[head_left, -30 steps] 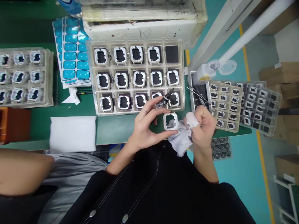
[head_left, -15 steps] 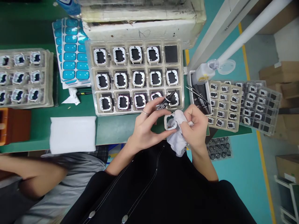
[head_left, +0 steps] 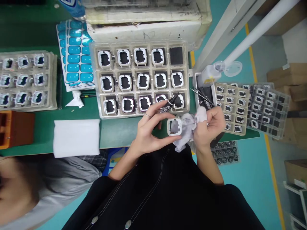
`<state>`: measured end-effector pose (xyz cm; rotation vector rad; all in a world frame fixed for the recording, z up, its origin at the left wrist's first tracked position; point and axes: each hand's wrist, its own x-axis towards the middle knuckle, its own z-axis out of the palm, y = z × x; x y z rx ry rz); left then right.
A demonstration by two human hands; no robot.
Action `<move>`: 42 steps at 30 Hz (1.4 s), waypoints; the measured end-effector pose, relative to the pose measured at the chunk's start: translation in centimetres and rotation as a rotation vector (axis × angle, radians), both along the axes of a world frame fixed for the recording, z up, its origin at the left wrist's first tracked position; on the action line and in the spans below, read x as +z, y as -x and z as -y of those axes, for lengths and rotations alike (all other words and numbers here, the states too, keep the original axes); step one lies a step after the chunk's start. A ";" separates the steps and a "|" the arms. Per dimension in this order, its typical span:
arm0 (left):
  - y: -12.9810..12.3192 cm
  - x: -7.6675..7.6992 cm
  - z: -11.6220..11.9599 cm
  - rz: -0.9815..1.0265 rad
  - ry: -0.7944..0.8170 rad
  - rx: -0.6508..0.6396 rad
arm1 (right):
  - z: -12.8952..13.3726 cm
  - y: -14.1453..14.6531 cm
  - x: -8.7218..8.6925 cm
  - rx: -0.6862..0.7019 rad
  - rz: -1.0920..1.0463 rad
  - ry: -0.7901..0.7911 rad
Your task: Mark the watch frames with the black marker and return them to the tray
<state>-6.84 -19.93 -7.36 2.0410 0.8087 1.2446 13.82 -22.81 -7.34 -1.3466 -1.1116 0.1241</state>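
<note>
Between thumb and fingers, my left hand (head_left: 150, 129) grips a white watch-case frame (head_left: 175, 126) by its edges, in front of my chest. A black marker pen (head_left: 169, 105) is tucked in the same hand and points up to the right. My right hand (head_left: 211, 127) is closed on a crumpled white cloth (head_left: 188, 127), which hangs just right of the frame. Beyond my hands lies a clear compartment tray (head_left: 141, 67) with similar white frames on dark pads; its top right compartment holds only a dark pad.
Left are a second tray of frames (head_left: 22, 80), blue sticker sheets (head_left: 76, 59), a folded white cloth (head_left: 76, 138) and an orange bin (head_left: 16, 129). Right stand a bottle (head_left: 209, 75), tweezers (head_left: 202, 95) and stacked trays (head_left: 231, 108). A person (head_left: 55, 188) sits at my left.
My right hand and the cloth have moved right, away from the frame. The frame now faces up more fully, held in my left hand. The neighbour's arm has shifted.
</note>
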 end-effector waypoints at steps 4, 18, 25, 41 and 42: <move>0.2 -0.1 -0.1 0.047 -0.002 0.035 | -1.3 -0.6 -1.9 -0.199 0.132 -0.201; 1.1 -1.0 -0.1 0.091 -0.004 0.107 | 3.0 -2.6 -5.3 -0.179 0.686 0.018; 1.0 -1.0 -0.3 0.114 -0.191 0.112 | 3.2 -2.9 -5.4 -0.028 0.705 0.066; 0.7 -3.1 -0.4 0.226 -0.171 0.163 | 3.3 -2.5 -5.7 0.045 0.753 0.297; 0.7 -3.2 -0.5 0.235 -0.168 0.169 | 3.2 -2.5 -5.7 0.040 0.750 0.302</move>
